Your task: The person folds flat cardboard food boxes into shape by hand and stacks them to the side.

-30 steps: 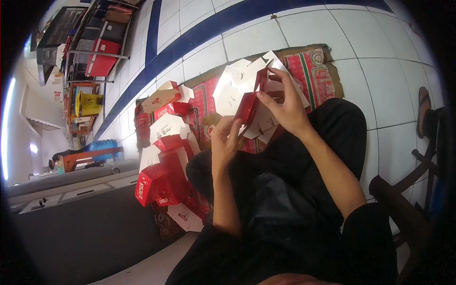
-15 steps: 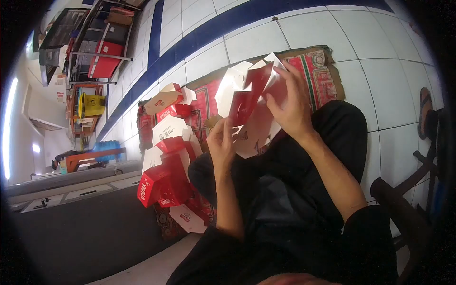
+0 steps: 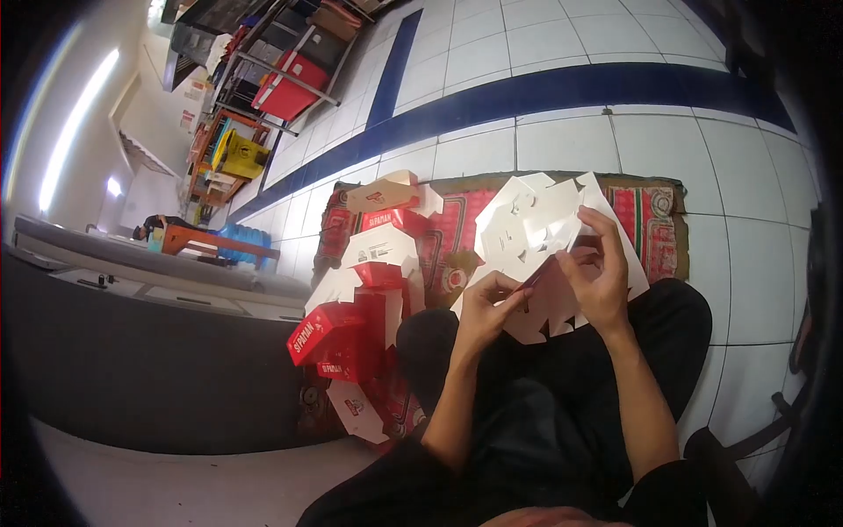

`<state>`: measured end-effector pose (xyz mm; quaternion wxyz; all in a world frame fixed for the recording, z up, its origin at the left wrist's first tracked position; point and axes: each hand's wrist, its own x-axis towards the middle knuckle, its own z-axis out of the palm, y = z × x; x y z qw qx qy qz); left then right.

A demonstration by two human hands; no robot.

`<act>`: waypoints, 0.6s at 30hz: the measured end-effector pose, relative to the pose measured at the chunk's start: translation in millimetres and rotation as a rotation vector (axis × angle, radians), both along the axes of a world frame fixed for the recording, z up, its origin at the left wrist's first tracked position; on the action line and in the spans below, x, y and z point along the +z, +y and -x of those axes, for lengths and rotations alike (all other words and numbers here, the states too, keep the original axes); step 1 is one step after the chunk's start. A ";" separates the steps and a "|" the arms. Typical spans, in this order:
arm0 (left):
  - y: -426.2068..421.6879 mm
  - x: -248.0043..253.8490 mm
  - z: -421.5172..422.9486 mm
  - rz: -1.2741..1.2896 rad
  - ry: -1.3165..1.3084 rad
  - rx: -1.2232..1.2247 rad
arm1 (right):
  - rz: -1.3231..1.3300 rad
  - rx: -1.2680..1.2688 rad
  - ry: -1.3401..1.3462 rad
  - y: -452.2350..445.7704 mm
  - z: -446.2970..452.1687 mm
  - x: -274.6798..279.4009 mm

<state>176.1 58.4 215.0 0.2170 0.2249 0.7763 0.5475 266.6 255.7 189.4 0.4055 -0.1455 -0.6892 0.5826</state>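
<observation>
In front of my lap I hold a partly folded cardboard food box (image 3: 531,220), white faces with slots and tabs towards me and a thin dark red edge between my hands. My left hand (image 3: 488,314) pinches that edge at its lower left end. Closed on the same fold farther up is my right hand (image 3: 601,274), its thumb and fingers on the card. The spread white panels reach down to my knees. Left of my knee lies a pile of red and white printed boxes (image 3: 358,329), some formed, with a flatter white piece (image 3: 357,411) at its near end.
A red patterned mat (image 3: 445,233) lies under the boxes on white tiles (image 3: 562,145). To the left runs a long dark counter front (image 3: 158,369). Farther off stand a metal rack with a red bin (image 3: 291,86), a yellow container (image 3: 239,156) and a person (image 3: 162,225) at an orange bench.
The box has turned so that its white faces show instead of the red panel. Both hands have come closer together along the fold. My view has shifted, moving the scene right and down.
</observation>
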 end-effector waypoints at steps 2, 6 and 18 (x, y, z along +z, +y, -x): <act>-0.1 7.6 -0.9 0.059 -0.030 0.013 | 0.057 0.054 0.000 -1.8 -1.9 3.7; -3.5 -9.8 0.6 -0.033 -0.147 0.059 | 0.093 0.105 0.054 0.7 0.7 -4.5; -0.7 -1.8 -3.0 0.065 0.005 -0.064 | 0.071 0.144 0.016 -6.7 4.5 -15.1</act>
